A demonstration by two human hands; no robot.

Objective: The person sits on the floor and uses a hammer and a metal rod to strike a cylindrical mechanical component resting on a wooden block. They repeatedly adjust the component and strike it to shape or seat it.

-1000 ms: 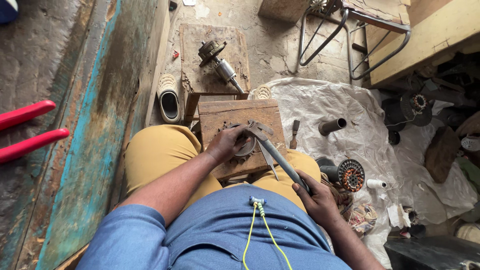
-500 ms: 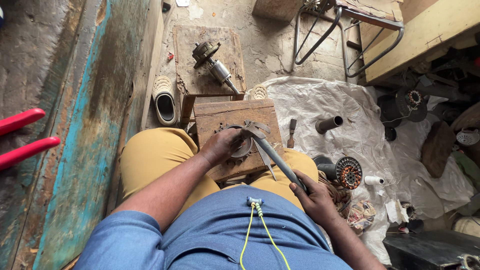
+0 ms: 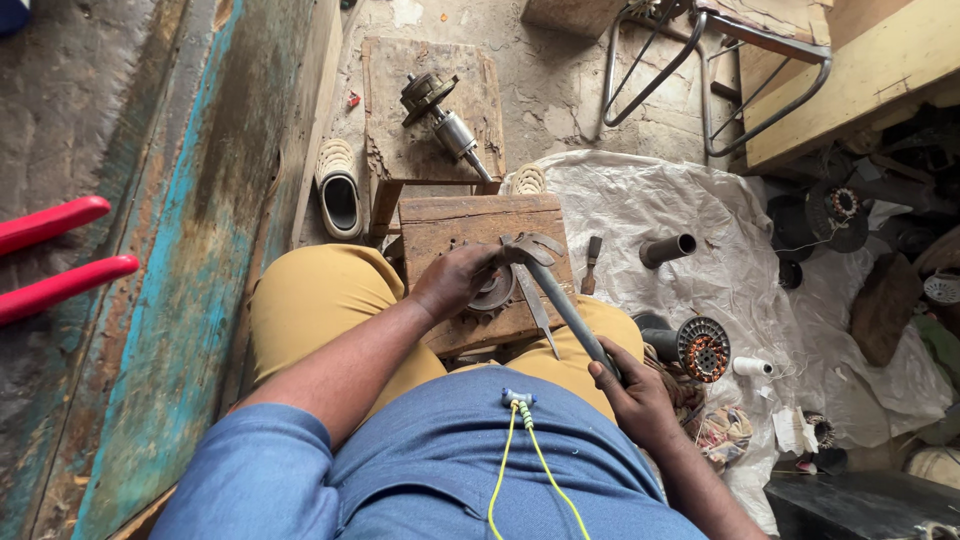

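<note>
Setting: workshop floor of bare concrete, a worn teal-painted wall [image 3: 150,300] down the left of the frame, two red bars [image 3: 55,255] at the far left edge.
Upper middle: a wooden stool [image 3: 400,150] carries a motor rotor [image 3: 445,115] on its shaft; a pale sandal [image 3: 338,190] lies just beside it.
Centre: a wooden block [image 3: 470,225] rests across the person's lap and serves as the desk.
Work piece: a round metal part with toothed edges [image 3: 495,290] lies flat on the block, middle of the frame.
Left hand: the left hand [image 3: 455,280] comes in from the lower left, forearm stretched forward, fingers curled down over the round part and pressing it to the block.
Right hand: the right hand [image 3: 630,390], lower right of centre, has its grip wrapped tight about the lower end of a long metal tool [image 3: 565,310], whose forked head sits at the round part.
Progress: the part looks still seated and whole; judging by this, the prying is under way, not finished.
Right side: a white sack sheet [image 3: 700,270] holds a short pipe [image 3: 668,250], a wound stator [image 3: 703,350] and a small white spool [image 3: 752,367].
</note>
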